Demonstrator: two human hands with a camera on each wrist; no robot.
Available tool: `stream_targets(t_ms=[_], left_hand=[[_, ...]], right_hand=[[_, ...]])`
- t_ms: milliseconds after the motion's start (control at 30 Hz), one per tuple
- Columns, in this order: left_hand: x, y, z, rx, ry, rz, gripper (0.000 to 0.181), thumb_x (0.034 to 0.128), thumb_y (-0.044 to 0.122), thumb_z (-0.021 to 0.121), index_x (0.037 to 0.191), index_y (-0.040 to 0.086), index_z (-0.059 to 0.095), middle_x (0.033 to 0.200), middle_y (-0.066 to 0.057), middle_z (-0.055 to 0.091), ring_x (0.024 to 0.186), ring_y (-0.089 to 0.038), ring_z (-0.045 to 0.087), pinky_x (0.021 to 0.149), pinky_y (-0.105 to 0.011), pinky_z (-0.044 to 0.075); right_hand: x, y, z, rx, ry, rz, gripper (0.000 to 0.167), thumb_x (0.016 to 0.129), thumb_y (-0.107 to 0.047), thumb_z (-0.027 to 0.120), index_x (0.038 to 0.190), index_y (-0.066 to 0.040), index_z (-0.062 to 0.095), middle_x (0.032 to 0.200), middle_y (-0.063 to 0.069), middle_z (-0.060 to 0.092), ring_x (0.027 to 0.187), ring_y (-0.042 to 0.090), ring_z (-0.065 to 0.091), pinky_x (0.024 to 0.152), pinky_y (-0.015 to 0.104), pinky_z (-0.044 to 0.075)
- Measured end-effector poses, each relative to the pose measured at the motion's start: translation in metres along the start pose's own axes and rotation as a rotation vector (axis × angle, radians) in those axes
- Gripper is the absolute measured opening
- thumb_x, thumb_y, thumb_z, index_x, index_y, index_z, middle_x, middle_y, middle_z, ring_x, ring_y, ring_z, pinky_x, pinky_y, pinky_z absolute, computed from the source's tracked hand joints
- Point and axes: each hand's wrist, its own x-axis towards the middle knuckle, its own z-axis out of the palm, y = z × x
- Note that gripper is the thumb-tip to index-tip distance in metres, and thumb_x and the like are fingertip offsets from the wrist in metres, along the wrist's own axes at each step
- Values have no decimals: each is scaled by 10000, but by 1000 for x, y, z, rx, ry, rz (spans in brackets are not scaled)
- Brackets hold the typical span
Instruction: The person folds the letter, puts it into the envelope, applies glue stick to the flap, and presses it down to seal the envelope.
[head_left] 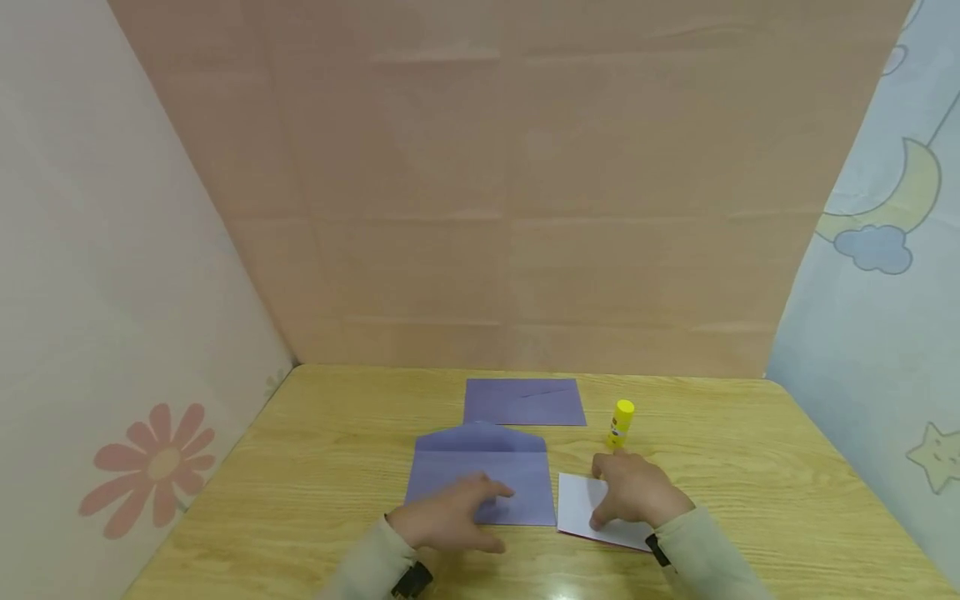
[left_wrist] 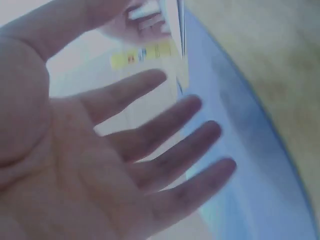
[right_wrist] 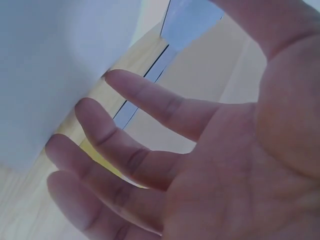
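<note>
Card: the white card [head_left: 576, 500] lay flat on the table [head_left: 300, 467], toward its near side and right of the middle, its long axis running mostly parallel to the far edge, its right end slanted nearer the person.
Right hand: the right hand [head_left: 633, 492] was directly over the card, the nearer of the two; thumb and fingers stood apart across its width. Firm contact could not be told.
Left hand: the left hand [head_left: 453, 512] hovered over the front envelope [head_left: 495, 462], fingers spread, holding nothing, the card off to its right.
Front envelope: flap raised toward the far edge, right side just beside the card.
Back envelope: the back envelope [head_left: 525, 404] lay near the far edge.
Glue: the glue [head_left: 621, 423] stood upright beyond the card.
</note>
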Motion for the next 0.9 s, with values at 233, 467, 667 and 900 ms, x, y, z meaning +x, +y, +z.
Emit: stream_targets(t_ms=[233, 467, 667, 900], left_hand=[[-2, -34, -16, 187, 250, -134, 829, 616, 345, 941, 1289, -13, 617, 1279, -187, 595, 1198, -449, 507, 952, -597, 459], [-5, -54, -18, 170, 224, -215, 923, 552, 394, 978, 1278, -44, 613, 1254, -164, 565, 1087, -350, 482, 896, -575, 478], [-3, -59, -18, 146, 222, -232, 941, 537, 389, 989, 1282, -44, 612, 1232, -147, 549, 1070, -330, 470, 884, -556, 484], [0, -58, -18, 151, 231, -246, 953, 506, 389, 1003, 1251, -46, 599, 1261, -180, 551, 1097, -380, 514, 887, -574, 497]], right_hand=[[-2, 7, -5, -13, -13, 39, 591, 560, -257, 960, 1034, -69, 660, 945, 76, 606, 784, 244, 520, 635, 400, 436], [-3, 11, -4, -14, -16, 52, 563, 568, -272, 961, 990, -78, 641, 911, 70, 576, 771, 250, 499, 626, 386, 417], [-2, 12, -4, -15, -23, 60, 531, 564, -284, 963, 918, -91, 618, 857, 61, 540, 755, 246, 491, 623, 376, 413], [-2, 14, -3, 19, -5, 65, 530, 555, -251, 966, 893, -83, 594, 831, 37, 576, 728, 226, 499, 613, 361, 409]])
